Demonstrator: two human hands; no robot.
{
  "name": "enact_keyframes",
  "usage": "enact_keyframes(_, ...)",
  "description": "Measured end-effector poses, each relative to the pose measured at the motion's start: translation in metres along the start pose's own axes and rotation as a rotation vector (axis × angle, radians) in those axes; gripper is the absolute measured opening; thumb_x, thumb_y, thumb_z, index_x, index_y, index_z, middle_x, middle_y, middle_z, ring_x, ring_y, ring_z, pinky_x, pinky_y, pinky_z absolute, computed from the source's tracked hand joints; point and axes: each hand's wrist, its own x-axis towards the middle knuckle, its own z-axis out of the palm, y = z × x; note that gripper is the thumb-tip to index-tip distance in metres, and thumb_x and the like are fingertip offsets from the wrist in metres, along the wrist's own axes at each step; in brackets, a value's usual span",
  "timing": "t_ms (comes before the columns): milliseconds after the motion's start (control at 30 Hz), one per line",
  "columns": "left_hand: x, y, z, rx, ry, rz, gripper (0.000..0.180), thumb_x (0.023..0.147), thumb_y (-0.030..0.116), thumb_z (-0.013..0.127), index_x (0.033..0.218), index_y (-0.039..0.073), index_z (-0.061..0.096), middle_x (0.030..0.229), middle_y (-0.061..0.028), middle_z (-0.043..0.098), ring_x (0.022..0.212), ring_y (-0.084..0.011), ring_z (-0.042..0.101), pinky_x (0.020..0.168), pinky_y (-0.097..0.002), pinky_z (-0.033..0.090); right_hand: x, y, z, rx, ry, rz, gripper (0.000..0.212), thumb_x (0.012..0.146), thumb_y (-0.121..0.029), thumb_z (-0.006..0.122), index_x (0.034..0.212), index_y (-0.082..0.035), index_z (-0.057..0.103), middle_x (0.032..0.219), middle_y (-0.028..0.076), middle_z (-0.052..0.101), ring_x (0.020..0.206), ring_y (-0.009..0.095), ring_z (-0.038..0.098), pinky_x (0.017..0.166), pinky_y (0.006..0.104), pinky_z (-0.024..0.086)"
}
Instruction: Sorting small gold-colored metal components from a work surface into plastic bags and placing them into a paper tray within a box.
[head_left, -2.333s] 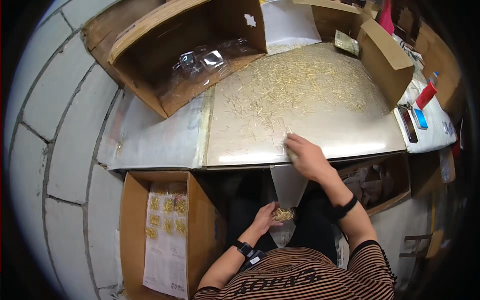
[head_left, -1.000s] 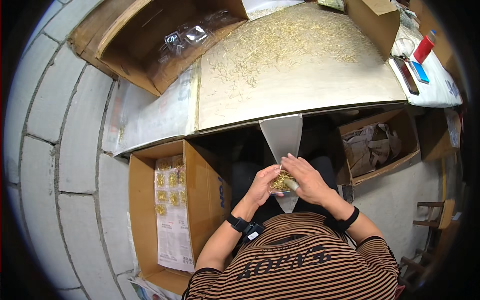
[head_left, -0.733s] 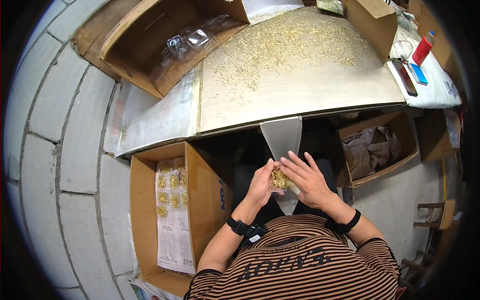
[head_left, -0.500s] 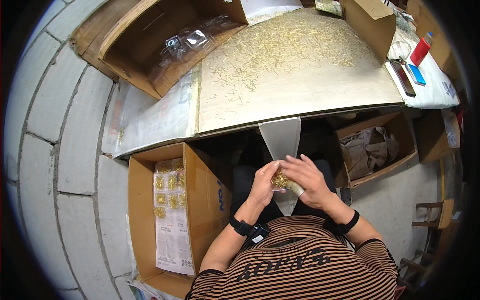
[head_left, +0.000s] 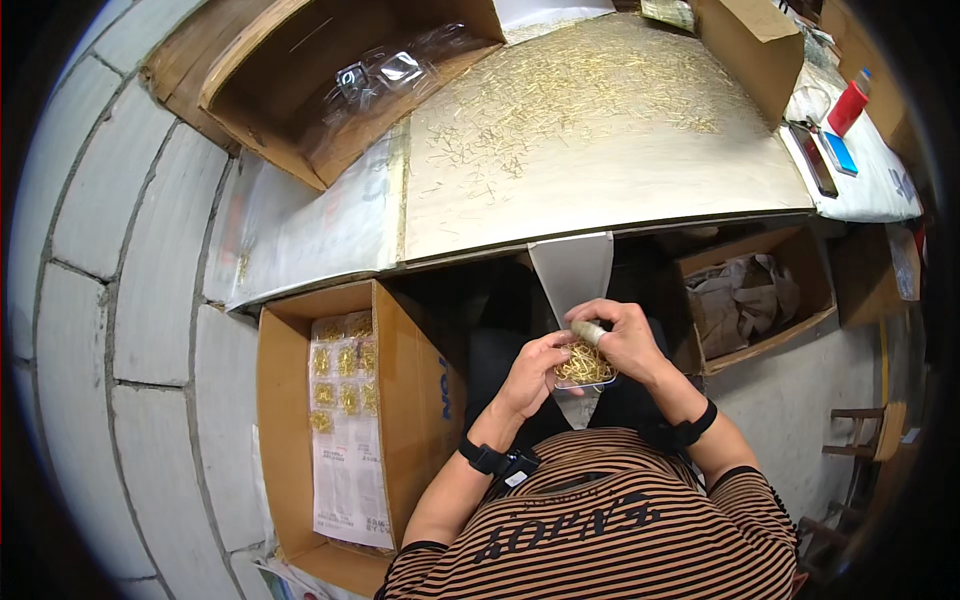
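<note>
My left hand (head_left: 534,374) grips the side of a small clear plastic tray (head_left: 598,386) in front of my lap. A tangled heap of thin gold-coloured metal pins (head_left: 580,364) fills it. Right above the tray's far side, my right hand (head_left: 630,338) is closed, its fingers bent in toward the thumb. Something pale is wrapped around what looks like that thumb. Whether those fingertips hold a pin cannot be made out. Below the hands, a white chute-like strip (head_left: 572,270) runs from the table edge down between my legs.
Loose gold pins (head_left: 560,90) lie spread over the table (head_left: 620,185). At left, a cardboard box (head_left: 410,390) holds several filled packs on newspaper. Another carton (head_left: 270,100) contains clear plastic packs. A box with crumpled paper (head_left: 745,300) stands right; a red bottle (head_left: 848,108) is beyond.
My right hand has gone from flat and stretched over the tray to curled at its far side. The heap of pins shows more fully, and the tray has shifted slightly right.
</note>
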Motion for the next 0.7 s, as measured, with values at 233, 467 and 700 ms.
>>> enact_keyframes(233,0.003,0.001,0.0,-0.157,0.06,0.124,0.036,0.096,0.022,0.038,0.118,-0.003,0.051,0.106,-0.0137,0.063,0.088,-0.0193,0.066,0.058,-0.0304,0.059,-0.011,0.007,0.005,0.062,-0.072,0.01,0.014,0.08,-0.005,0.066,0.094,-0.002,0.069,0.12,0.014,0.059,0.103,0.021,0.059,0.086,0.0311,0.047)
enact_keyframes(467,0.005,-0.004,0.0,-0.071,0.239,0.138,0.034,0.096,0.022,0.04,0.117,-0.001,0.053,0.102,-0.0111,0.064,0.081,-0.0174,0.067,0.054,-0.0278,0.058,-0.019,-0.002,-0.021,-0.084,-0.144,-0.09,0.054,0.073,-0.02,0.076,0.122,-0.008,0.057,0.135,0.011,0.048,0.124,0.026,0.047,0.101,0.0359,0.038)
enact_keyframes(700,0.008,-0.01,0.004,-0.082,0.279,0.133,0.03,0.089,0.009,0.043,0.114,-0.003,0.053,0.099,-0.0109,0.063,0.079,-0.0168,0.066,0.057,-0.0289,0.057,-0.024,0.002,-0.009,-0.627,-0.274,-0.285,0.055,0.085,-0.011,0.057,0.137,-0.013,0.041,0.145,0.009,0.036,0.138,0.032,0.025,0.111,0.0489,0.021)
